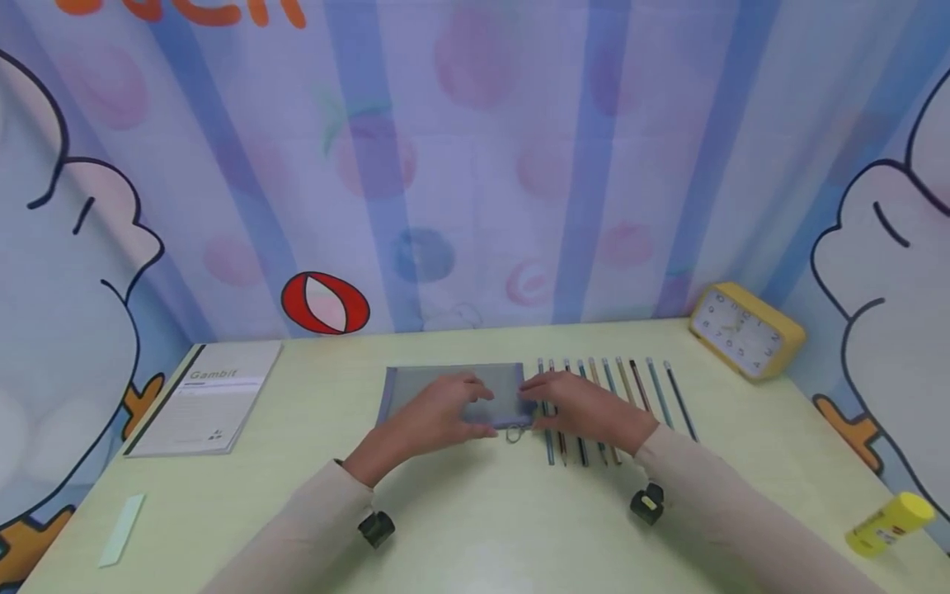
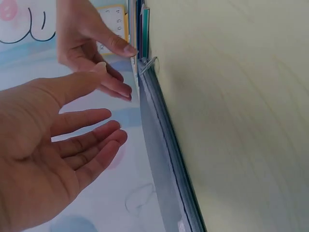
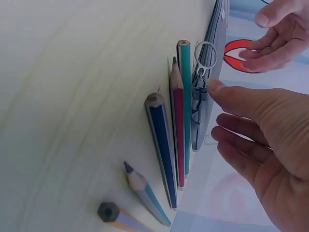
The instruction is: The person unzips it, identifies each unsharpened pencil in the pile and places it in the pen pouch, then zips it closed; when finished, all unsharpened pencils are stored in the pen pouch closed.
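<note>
Two sleeves (image 1: 742,511) nearest. One zip pouch (image 1: 506,400) below left hand (image 1: 438,412); ten pencils (image 1: 660,391) right of pouch, several under right hand (image 1: 586,407). Both hands: thumb and fingers apart.

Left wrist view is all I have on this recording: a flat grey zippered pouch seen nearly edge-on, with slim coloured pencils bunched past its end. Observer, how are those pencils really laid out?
Observer: In the head view, the slim coloured pencils lie side by side in a spread-out row, to the right of the flat grey zippered pouch.
Operator: From here I can't make out any points. Is one near the pouch sharpened?
Observer: Yes, in the right wrist view the slim red pencil has a sharpened tip with a bare-wood cone.
</note>
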A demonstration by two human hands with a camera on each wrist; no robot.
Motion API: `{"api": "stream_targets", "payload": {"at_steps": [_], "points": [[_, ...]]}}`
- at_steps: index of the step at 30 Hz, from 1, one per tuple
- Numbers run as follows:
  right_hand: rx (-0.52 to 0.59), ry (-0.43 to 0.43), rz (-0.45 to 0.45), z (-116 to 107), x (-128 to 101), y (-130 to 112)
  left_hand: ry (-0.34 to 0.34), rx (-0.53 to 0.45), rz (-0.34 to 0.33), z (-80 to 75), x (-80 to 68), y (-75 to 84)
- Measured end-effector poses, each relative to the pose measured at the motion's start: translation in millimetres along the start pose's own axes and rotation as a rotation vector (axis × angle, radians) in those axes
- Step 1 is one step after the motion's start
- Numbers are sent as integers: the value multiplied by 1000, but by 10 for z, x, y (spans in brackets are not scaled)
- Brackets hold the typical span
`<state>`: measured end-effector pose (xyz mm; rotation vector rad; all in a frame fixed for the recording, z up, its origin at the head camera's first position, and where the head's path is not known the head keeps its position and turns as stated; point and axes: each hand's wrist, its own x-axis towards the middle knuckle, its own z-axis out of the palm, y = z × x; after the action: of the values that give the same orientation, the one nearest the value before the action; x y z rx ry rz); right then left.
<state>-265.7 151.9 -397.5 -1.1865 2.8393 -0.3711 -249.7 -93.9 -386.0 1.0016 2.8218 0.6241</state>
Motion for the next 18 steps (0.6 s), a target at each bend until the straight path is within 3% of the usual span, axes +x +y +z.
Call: {"api": "stream_targets", "payload": {"at_steps": [11, 18], "points": [[5, 39, -88, 87, 88, 41, -50, 8, -10, 151, 165, 76], [24, 32, -106, 120, 114, 38, 14, 57, -6, 257, 246, 81]]}}
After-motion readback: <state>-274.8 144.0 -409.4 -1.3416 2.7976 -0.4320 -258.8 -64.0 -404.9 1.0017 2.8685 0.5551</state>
